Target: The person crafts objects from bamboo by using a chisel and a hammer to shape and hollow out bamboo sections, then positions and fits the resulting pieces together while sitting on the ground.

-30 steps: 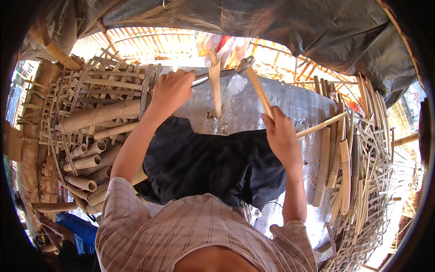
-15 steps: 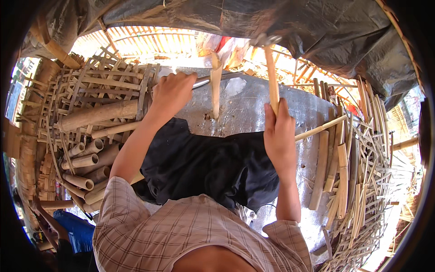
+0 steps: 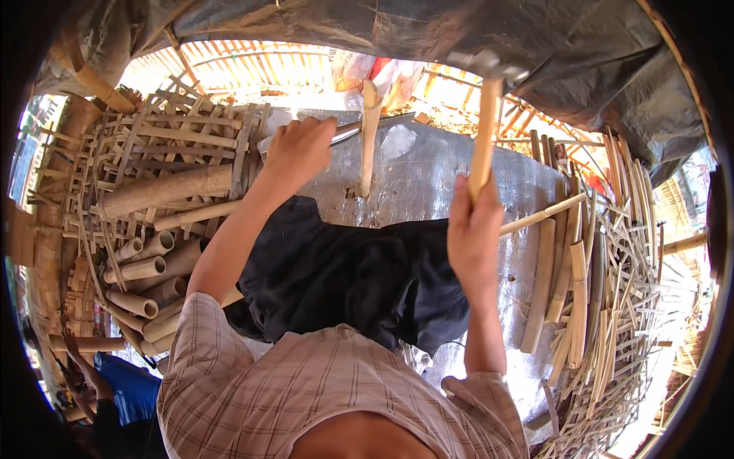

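Upright bamboo piece (image 3: 369, 138) stands on the sheet-covered work surface (image 3: 436, 183), near its far edge. Blade (image 3: 348, 131) meets it from the left. Bamboo tubes (image 3: 141, 268) lie stacked left of the surface; split strips (image 3: 589, 291) lie heaped along its right edge.

Two hands were up: the left hand (image 3: 300, 150) at eleven o'clock, the right hand (image 3: 474, 233) at three. One hammer (image 3: 485, 115), one upright bamboo strip (image 3: 369, 138), one metal blade (image 3: 367, 127).
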`<state>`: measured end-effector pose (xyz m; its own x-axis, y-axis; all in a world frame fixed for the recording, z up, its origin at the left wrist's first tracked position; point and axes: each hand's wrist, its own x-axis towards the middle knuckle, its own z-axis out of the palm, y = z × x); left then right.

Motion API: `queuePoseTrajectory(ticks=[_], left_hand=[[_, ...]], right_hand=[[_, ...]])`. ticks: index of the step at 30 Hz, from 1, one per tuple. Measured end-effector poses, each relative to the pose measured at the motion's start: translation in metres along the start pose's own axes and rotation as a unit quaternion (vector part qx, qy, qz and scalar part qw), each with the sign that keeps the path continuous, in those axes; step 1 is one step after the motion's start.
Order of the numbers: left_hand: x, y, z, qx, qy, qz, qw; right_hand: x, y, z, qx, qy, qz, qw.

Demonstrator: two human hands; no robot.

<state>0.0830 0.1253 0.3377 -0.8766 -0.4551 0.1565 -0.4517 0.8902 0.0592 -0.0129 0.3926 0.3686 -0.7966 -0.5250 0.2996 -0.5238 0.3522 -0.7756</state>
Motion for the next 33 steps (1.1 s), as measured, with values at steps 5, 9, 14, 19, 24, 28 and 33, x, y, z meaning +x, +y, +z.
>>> queuePoseTrajectory(ticks=[5,9,14,19,24,28,33], left_hand=[[-0.005,0.0,0.003,-0.007,0.042,0.027,0.999],[-0.007,-0.002,0.003,-0.004,0.004,0.011,1.0],[-0.006,0.001,0.006,-0.004,0.035,0.016,0.999],[0.0,-0.008,0.009,0.002,0.04,0.005,0.999],[-0.003,-0.003,0.008,0.005,0.017,-0.005,1.0],[-0.004,0.001,0.012,0.008,0.074,0.021,0.997],[-0.001,-0.009,0.024,-0.007,0.106,0.016,0.994]], right_hand=[[0.001,0.031,0.018,-0.099,-0.068,-0.05,0.991],[0.005,-0.013,-0.02,-0.069,-0.014,-0.009,0.998],[0.005,0.015,0.014,-0.025,0.003,-0.002,1.0],[0.004,0.067,0.011,-0.147,-0.097,-0.085,0.981],[0.019,-0.008,-0.015,-0.071,-0.005,-0.038,0.997],[0.02,0.041,0.013,-0.118,-0.05,-0.049,0.991],[0.028,0.036,-0.008,-0.149,-0.125,-0.078,0.978]])
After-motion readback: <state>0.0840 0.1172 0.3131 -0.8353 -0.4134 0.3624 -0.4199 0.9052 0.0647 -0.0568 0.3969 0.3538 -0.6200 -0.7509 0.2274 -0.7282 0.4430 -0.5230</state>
